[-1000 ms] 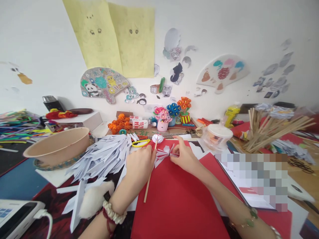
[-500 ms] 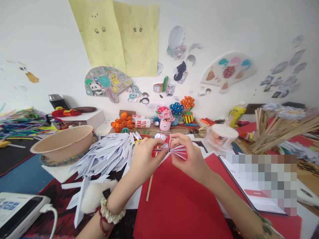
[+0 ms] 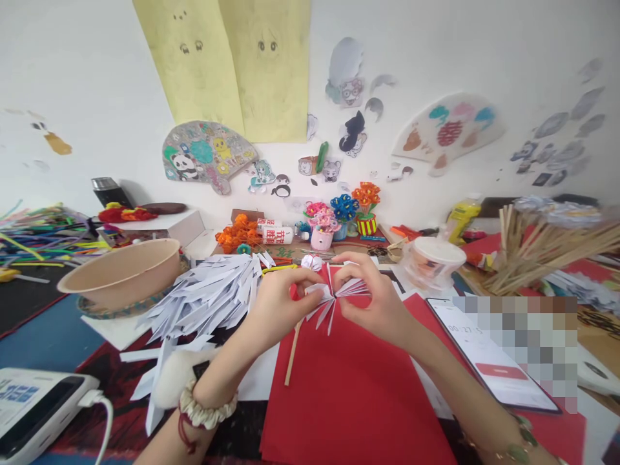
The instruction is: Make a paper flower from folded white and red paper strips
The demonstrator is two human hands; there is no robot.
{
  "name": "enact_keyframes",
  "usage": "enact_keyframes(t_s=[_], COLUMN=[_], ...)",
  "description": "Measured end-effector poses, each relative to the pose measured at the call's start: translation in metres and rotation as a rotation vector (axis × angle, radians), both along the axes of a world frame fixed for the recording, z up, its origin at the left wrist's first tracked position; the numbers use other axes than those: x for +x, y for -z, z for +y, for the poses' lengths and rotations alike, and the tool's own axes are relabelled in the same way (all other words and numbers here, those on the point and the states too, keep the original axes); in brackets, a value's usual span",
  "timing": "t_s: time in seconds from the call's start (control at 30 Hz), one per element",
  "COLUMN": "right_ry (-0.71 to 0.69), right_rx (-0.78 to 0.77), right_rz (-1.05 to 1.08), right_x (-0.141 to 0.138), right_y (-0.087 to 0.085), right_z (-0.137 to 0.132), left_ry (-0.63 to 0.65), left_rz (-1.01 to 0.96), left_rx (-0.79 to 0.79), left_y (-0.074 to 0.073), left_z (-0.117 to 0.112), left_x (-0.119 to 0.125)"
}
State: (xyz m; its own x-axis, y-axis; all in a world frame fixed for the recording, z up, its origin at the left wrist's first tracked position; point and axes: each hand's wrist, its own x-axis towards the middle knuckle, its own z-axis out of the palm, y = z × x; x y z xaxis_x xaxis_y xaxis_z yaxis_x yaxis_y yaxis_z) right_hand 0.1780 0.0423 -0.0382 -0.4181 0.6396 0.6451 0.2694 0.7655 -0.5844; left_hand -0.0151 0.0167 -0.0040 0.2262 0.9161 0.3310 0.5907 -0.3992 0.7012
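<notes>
Both my hands meet over a sheet of red paper (image 3: pixel 353 387) at the table's middle. Between them is a small folded paper flower (image 3: pixel 332 298), red and white, its narrow petals fanned out. My left hand (image 3: pixel 279 305) pinches its left side with thumb and fingers. My right hand (image 3: pixel 375 298) pinches its right side, fingers curled over the petals. A thin wooden stick (image 3: pixel 292 354) lies on the table under my left hand, slanting toward me.
A heap of cut white paper strips (image 3: pixel 208 294) lies left of my hands, beside a tan bowl (image 3: pixel 121 274). A lidded plastic tub (image 3: pixel 431 261) and a bundle of wooden sticks (image 3: pixel 542 248) stand right. A phone (image 3: pixel 489 361) lies at right, a power strip (image 3: pixel 33 403) at lower left.
The flower has been turned and spread between my fingers, so more white petals fan downward. My hands stay close together, a little lower than half a second ago.
</notes>
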Motion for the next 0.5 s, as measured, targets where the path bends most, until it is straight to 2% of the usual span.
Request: enact_keyframes(t_s=[0.33, 0.5], right_ry=[-0.027, -0.036], right_rx=[-0.087, -0.103], right_rz=[0.016, 0.014], right_x=[0.0009, -0.0005], right_y=[-0.0004, -0.0006], right_z=[0.0016, 0.0005], left_ry=[-0.037, -0.102], left_rz=[0.014, 0.039], left_rx=[-0.02, -0.028], left_y=[0.0027, 0.003], left_z=[0.0009, 0.0007], left_x=[0.0018, 0.0048])
